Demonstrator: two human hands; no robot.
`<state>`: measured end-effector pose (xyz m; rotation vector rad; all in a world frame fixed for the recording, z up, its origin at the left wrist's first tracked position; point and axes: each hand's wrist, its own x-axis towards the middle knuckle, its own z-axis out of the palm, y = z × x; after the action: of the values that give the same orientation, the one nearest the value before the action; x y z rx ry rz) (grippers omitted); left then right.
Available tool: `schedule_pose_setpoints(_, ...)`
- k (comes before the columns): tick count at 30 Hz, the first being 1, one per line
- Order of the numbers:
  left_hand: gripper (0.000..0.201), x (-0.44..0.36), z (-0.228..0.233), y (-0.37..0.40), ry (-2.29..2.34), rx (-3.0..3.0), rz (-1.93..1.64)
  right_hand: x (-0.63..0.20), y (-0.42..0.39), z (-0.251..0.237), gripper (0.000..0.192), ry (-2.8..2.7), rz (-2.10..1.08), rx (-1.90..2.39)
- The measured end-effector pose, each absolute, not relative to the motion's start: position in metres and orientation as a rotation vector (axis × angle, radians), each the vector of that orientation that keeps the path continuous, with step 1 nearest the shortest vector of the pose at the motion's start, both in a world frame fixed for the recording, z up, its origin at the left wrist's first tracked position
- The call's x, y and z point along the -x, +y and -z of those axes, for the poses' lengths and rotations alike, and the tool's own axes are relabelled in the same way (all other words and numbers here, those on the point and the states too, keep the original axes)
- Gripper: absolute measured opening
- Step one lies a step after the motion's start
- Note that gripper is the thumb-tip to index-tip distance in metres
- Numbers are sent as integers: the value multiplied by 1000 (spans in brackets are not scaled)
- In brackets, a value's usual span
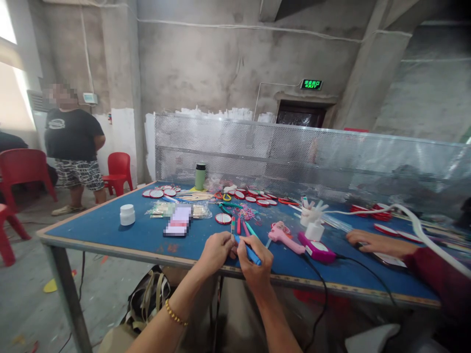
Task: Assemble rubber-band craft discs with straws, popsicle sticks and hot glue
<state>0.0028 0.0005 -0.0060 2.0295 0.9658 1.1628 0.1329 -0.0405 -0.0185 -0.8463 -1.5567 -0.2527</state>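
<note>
Beads (175, 314) go around the left wrist. The left hand (217, 250) pinches a thin stick (233, 225) with colored bands, near the front edge of the blue table (95, 235). The right hand (256, 262) has its fingers closed around a blue pen (253, 254), close beside the stick; I cannot tell if the tip touches it. Past the hands lies a red pen (239, 225). Farther back, a green bottle (200, 177) stands before a gray metal screen (217, 142) with little holes.
</note>
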Motion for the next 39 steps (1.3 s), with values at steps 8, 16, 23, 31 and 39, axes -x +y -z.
schedule_pose_setpoints(8,32,-3,5,0,955,-2023,-1160,-132,-38,19,12,-1541,271,843)
schedule_pose_setpoints(16,33,-3,4,-3,955,-1999,-1154,-133,-38,19,11,-1541,277,843)
schedule_pose_setpoints(23,33,-3,4,-2,955,-2003,-1152,-133,-37,20,11,-1525,279,840)
schedule_pose_setpoints(31,33,-3,5,0,957,-2019,-1154,-133,-38,20,10,-1526,270,851)
schedule_pose_setpoints(39,31,-2,5,-1,915,-1999,-1157,-133,-39,18,10,-1500,310,841)
